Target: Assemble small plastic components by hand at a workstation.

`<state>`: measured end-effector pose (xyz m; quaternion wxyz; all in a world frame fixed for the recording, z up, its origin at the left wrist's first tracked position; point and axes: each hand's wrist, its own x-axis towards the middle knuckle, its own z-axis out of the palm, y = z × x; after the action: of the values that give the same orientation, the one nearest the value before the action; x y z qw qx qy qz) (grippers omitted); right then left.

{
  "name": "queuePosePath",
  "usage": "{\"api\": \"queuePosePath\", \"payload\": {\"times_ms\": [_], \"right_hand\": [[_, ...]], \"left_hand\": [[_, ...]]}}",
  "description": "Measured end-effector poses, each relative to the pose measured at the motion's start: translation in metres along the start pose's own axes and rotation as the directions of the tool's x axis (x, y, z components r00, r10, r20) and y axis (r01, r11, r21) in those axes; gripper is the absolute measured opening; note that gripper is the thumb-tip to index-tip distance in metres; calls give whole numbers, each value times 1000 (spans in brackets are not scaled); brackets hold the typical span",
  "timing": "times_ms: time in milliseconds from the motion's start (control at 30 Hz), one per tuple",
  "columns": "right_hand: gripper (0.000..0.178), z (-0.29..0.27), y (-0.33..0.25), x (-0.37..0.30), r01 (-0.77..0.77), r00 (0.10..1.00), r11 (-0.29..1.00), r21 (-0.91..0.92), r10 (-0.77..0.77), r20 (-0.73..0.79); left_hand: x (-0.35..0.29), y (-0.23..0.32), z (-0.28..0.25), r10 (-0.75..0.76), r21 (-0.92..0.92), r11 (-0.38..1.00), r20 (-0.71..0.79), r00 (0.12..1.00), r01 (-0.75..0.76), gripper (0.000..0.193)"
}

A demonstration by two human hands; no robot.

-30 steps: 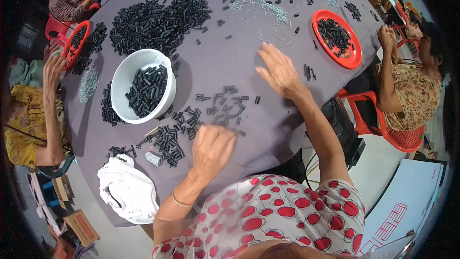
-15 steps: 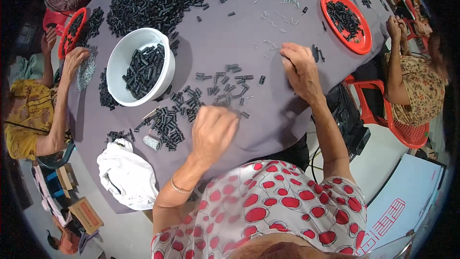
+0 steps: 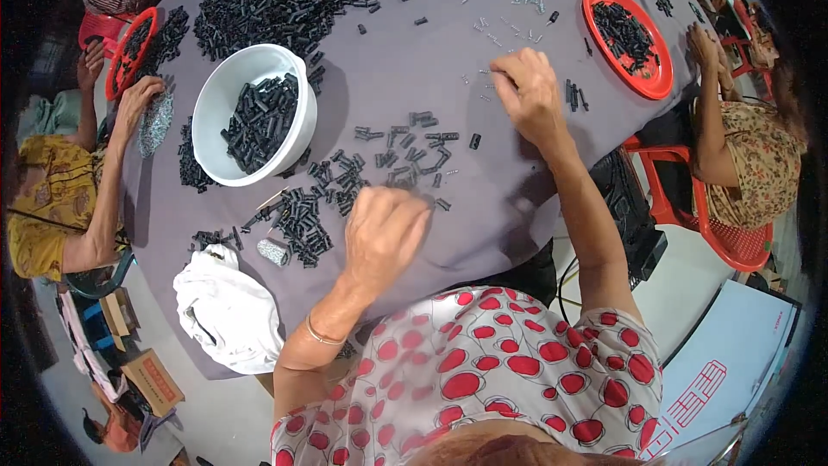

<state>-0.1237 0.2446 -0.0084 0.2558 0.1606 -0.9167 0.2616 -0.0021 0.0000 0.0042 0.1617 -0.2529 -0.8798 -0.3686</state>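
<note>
My left hand is curled closed above the near part of the table, its fingertips hidden from view. Short black plastic tubes lie in a heap just left of it, and several looser black pieces are scattered beyond. Thumb and fingers pressed together, my right hand is over the cloth beside tiny silvery metal pieces, too small to identify surely. Whatever either hand holds, if anything, cannot be made out. A few dark slim parts lie right of my right hand.
A white bowl of black tubes stands left on the grey tablecloth, before a large black pile. A red tray stands far right. White cloth lies near left. Other people sit at both sides, one hand over silvery pieces.
My right hand has moved farther from me and slightly left, toward the tiny silvery pieces. My left hand stays almost in place.
</note>
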Motion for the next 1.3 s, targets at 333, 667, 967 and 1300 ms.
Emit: {"api": "queuePosePath", "payload": {"times_ms": [333, 667, 967, 1300], "right_hand": [[5, 2, -2, 4, 8, 997, 1000, -6, -7, 78], [15, -12, -30, -17, -120, 992, 962, 247, 127, -13], [21, -13, -51, -40, -153, 986, 893, 423, 166, 5], [23, -23, -65, -63, 0, 993, 960, 282, -34, 115]], "left_hand": [[-1, 2, -2, -1, -20, 1000, -15, 1000, 1, 19], [0, 0, -1, -11, -29, 1000, -21, 1000, 10, 19], [0, 0, 0, -24, -36, 999, -34, 999, 23, 18], [4, -5, -8, -72, -93, 994, -124, 990, 60, 14]]}}
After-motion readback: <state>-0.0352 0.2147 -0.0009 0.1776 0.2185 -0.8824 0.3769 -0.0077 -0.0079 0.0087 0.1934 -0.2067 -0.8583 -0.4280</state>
